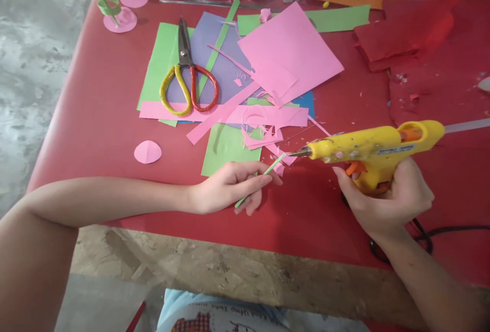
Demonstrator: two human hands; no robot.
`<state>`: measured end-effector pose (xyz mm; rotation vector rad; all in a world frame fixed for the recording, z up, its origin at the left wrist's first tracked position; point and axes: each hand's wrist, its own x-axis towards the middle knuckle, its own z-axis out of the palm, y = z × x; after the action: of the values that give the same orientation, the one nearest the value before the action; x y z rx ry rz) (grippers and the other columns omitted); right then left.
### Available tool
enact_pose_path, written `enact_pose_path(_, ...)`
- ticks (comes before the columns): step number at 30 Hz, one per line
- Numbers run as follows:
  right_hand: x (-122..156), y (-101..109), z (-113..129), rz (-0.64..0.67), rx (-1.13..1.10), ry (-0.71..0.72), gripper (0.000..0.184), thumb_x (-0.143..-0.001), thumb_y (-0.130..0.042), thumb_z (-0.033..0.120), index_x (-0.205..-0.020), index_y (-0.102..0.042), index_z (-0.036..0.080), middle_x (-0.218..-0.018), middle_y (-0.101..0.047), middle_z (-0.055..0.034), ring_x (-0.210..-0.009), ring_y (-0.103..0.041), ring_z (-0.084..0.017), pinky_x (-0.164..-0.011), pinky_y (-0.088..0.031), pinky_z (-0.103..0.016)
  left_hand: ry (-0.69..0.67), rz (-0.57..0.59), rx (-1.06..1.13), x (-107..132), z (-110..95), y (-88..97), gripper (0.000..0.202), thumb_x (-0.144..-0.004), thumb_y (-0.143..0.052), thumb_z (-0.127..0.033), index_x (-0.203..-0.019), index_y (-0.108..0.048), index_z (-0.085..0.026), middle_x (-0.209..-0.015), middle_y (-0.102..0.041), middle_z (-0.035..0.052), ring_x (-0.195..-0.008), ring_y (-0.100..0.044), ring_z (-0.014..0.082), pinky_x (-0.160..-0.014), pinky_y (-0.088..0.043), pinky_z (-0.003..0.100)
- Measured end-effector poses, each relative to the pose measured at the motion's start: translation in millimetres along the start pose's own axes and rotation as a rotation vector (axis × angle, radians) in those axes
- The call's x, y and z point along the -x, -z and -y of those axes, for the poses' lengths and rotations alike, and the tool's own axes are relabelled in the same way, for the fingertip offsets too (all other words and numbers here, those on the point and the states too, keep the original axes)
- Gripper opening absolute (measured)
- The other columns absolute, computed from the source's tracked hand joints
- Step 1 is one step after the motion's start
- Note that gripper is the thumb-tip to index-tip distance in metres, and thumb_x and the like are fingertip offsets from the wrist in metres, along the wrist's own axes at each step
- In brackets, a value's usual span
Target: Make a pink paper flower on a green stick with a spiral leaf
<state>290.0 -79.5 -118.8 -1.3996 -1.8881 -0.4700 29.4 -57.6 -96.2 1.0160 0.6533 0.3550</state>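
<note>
Between the thumb and fingers of my left hand [239, 184] is a thin green paper stick [276, 162], slanting up to the right. My right hand [394, 196] grips a yellow hot glue gun [356, 143], with a finger or thumb at its orange trigger [357, 168]. The metal nozzle [300, 152] points left and meets, or nearly meets, the upper end of the stick; I cannot tell whether they touch. A pink paper oval [147, 152] with a centre crease lies to the left of my left hand.
Scissors [186, 66] with yellow and red handles lie on green, purple and pink paper [294, 51]. Two green paper stems on pink discs [120, 19] stand at the back left. Red paper [406, 30] lies at the right. A black cord [424, 235] trails near my right wrist.
</note>
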Motion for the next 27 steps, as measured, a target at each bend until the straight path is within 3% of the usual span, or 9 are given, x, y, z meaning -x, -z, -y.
enact_pose_path(17,-0.3,0.0,1.3,-0.022,0.022,0.029,0.046,-0.068,-0.076,0.038,-0.064,-0.033,0.021,-0.047,-0.033,0.0095,-0.037,-0.03,-0.005,-0.034,-0.021,-0.017,0.0,-0.005,0.027,0.7,-2.4,-1.0,0.021,-0.095,-0.043,-0.029,-0.1,-0.053,-0.011,-0.046,-0.053,-0.0078,-0.036,-0.041,0.0032,-0.038,-0.035,0.014)
enact_pose_path(22,4.9,-1.2,-3.1,-0.029,0.019,-0.03,0.042,-0.065,-0.076,0.042,-0.065,-0.039,0.022,-0.05,-0.038,0.008,-0.037,-0.033,-0.007,-0.033,-0.027,-0.019,0.004,-0.003,0.024,0.6,-1.6,-0.3,0.019,-0.095,-0.042,-0.027,-0.099,-0.054,-0.012,-0.046,-0.054,-0.0078,-0.035,-0.041,0.0029,-0.039,-0.035,0.013)
enact_pose_path(27,7.5,-2.8,-6.5,-0.031,0.058,0.001,0.045,-0.065,-0.075,0.047,-0.065,-0.037,0.022,-0.048,-0.035,0.008,-0.037,-0.033,-0.007,-0.033,-0.025,-0.019,0.006,-0.014,0.029,0.4,-0.7,-0.2,0.02,-0.095,-0.044,-0.028,-0.099,-0.054,-0.012,-0.046,-0.054,-0.0076,-0.036,-0.042,0.003,-0.038,-0.034,0.013)
